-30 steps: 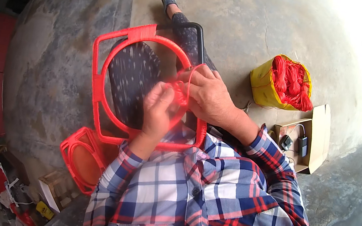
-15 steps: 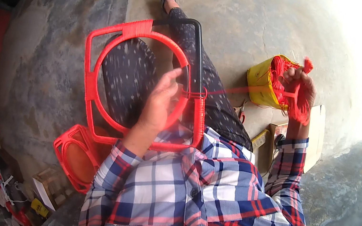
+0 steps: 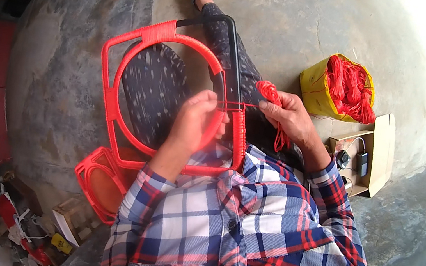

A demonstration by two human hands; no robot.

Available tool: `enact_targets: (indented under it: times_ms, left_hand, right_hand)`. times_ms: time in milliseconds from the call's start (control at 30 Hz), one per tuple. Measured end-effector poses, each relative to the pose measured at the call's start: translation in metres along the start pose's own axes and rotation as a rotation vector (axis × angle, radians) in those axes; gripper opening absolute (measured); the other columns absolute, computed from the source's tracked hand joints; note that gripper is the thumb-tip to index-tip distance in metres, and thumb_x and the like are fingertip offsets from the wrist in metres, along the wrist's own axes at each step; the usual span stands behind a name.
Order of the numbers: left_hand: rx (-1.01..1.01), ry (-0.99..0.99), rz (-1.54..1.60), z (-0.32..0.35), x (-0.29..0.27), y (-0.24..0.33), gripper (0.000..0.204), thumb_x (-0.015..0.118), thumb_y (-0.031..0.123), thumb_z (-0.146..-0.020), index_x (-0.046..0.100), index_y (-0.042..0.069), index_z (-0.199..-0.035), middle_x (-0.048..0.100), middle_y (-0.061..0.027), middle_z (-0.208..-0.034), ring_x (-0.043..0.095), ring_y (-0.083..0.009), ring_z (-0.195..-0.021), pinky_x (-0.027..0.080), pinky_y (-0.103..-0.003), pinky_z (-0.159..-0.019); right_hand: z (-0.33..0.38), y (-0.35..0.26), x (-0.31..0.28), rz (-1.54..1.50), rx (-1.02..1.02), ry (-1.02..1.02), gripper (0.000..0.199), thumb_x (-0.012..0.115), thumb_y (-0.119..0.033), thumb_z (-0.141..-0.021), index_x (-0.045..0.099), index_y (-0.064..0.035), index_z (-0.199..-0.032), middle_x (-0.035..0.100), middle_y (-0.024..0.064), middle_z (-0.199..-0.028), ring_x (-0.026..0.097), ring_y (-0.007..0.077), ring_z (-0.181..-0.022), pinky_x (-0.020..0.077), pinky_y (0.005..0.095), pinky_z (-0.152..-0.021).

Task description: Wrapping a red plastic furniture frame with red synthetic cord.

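Observation:
A metal frame (image 3: 124, 54) wrapped in red cord, with a round ring inside it, rests on my lap. Its right bar (image 3: 234, 62) is partly bare black metal. My left hand (image 3: 195, 121) grips the ring's right side next to the wrapped bar. My right hand (image 3: 289, 118) is just right of the bar, closed on a small bundle of red cord (image 3: 270, 93). A taut strand runs from the bundle to the bar, and loose cord hangs below my right hand.
A yellow bag (image 3: 314, 91) holding red cord hanks stands on the concrete floor at right. Beside it lies an open cardboard box (image 3: 384, 149) with small dark items. Another red-wrapped frame (image 3: 96, 178) leans by my left side. Clutter sits at lower left.
My right hand, stretched out toward the yellow bag half a second ago, has come back to the frame's bar with the cord bundle. My left hand stays on the ring.

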State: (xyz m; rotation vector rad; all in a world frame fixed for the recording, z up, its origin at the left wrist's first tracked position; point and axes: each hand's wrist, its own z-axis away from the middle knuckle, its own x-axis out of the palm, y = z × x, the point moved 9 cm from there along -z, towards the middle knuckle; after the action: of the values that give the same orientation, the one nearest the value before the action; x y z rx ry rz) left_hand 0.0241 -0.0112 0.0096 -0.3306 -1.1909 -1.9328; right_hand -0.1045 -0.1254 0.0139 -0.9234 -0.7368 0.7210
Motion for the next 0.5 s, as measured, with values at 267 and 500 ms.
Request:
enact_targets:
  times_ms: [267,500]
  left_hand:
    - [-0.082,0.065,-0.025,0.008,-0.01,-0.012,0.005,0.05,0.013,-0.081,0.047,0.009,-0.08,0.062,-0.0158,-0.068,0.057,-0.0233,-0.046,0.046,-0.032,-0.042]
    - [-0.049,0.03,0.016,0.007,-0.005,-0.007,0.015,0.048,0.01,-0.078,0.051,0.005,-0.091,0.061,-0.0145,-0.068,0.058,-0.0207,-0.048,0.05,-0.031,-0.044]
  right_hand:
    - [0.022,0.001,0.006,0.097,0.026,-0.009,0.02,0.063,-0.017,-0.09,0.059,-0.0065,-0.074,0.048,-0.0066,-0.062,0.041,0.0032,-0.053,0.0323,0.0224,-0.047]
    - [0.026,0.019,0.006,-0.004,0.11,-0.046,0.018,0.063,-0.016,-0.09,0.058,-0.0075,-0.075,0.047,-0.005,-0.058,0.04,0.0044,-0.048,0.0306,0.0222,-0.045]
